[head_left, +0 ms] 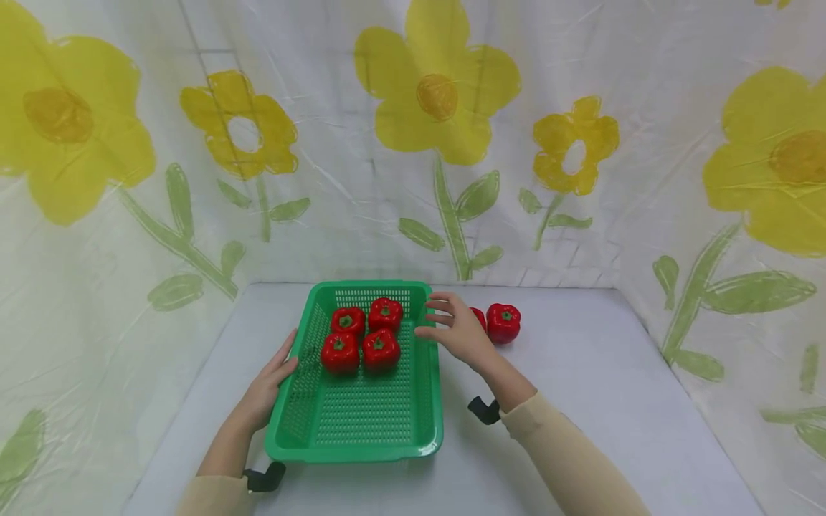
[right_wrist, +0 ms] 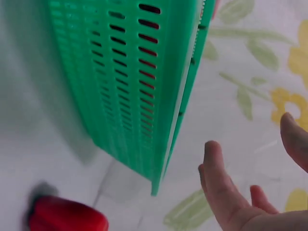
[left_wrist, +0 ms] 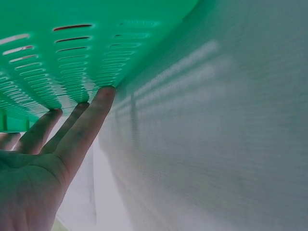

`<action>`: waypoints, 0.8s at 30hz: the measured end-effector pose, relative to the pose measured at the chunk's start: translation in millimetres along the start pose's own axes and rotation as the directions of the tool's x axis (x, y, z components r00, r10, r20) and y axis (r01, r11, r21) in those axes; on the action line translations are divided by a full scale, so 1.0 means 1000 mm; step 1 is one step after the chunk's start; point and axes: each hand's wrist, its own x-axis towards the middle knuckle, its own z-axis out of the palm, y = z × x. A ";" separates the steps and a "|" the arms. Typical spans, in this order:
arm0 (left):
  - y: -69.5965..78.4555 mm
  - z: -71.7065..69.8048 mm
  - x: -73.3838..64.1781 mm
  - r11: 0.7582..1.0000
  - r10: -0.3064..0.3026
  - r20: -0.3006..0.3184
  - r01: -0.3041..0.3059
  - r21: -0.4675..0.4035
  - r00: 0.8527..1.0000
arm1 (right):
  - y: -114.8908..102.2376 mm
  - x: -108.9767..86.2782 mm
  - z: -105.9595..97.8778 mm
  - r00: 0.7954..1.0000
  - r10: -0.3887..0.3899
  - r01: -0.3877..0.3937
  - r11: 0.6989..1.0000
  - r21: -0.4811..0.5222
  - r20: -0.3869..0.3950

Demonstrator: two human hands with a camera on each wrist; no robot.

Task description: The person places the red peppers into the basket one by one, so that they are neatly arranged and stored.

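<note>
A green plastic basket (head_left: 364,454) with slotted walls holds several red bell peppers (head_left: 381,350), grouped toward its far end. My left hand (head_left: 263,390) is at the basket's left side. In the left wrist view its straight fingers (left_wrist: 85,132) touch the slotted outer wall. Over the basket's right rim is my right hand (head_left: 461,331), fingers spread and holding nothing. The right wrist view shows that hand (right_wrist: 240,204) apart from the basket wall (right_wrist: 120,72). Just beyond it stand two more red peppers; one (head_left: 503,323) shows fully, the other (head_left: 478,317) is partly hidden by the hand.
The basket and loose peppers rest on a white table (head_left: 581,401). A pale curtain (head_left: 335,208) printed with yellow flowers hangs behind the table and along both sides. Each wrist wears a black strap-like piece (head_left: 484,411).
</note>
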 end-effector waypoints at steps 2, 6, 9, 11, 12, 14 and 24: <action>0.000 0.000 0.001 1.000 0.001 0.002 -0.001 0.000 1.000 | 0.001 -0.001 -0.006 0.999 -0.023 0.023 1.000 0.014 -0.029; 0.001 -0.001 0.001 1.000 0.001 0.004 -0.001 -0.002 1.000 | 0.003 -0.001 -0.018 0.993 -0.040 0.041 0.999 0.007 -0.108; 0.001 -0.002 0.001 1.000 -0.002 0.000 0.002 -0.013 1.000 | 0.004 -0.002 -0.025 0.985 -0.037 0.035 0.999 -0.019 -0.166; 0.000 -0.002 0.002 1.000 0.000 0.004 0.000 -0.015 1.000 | 0.007 -0.002 -0.030 0.981 -0.033 0.027 0.999 -0.033 -0.191; 0.000 -0.002 0.002 1.000 0.001 0.005 -0.001 -0.013 1.000 | 0.008 -0.002 -0.032 0.979 -0.030 0.022 0.999 -0.042 -0.200; -0.001 -0.002 0.001 1.000 0.000 0.002 0.000 -0.012 1.000 | 0.009 -0.002 -0.035 0.977 -0.025 0.015 0.999 -0.052 -0.213; -0.001 -0.002 0.001 1.000 0.014 0.007 -0.014 -0.008 1.000 | -0.006 -0.011 -0.052 0.961 -0.037 0.046 0.999 0.026 -0.274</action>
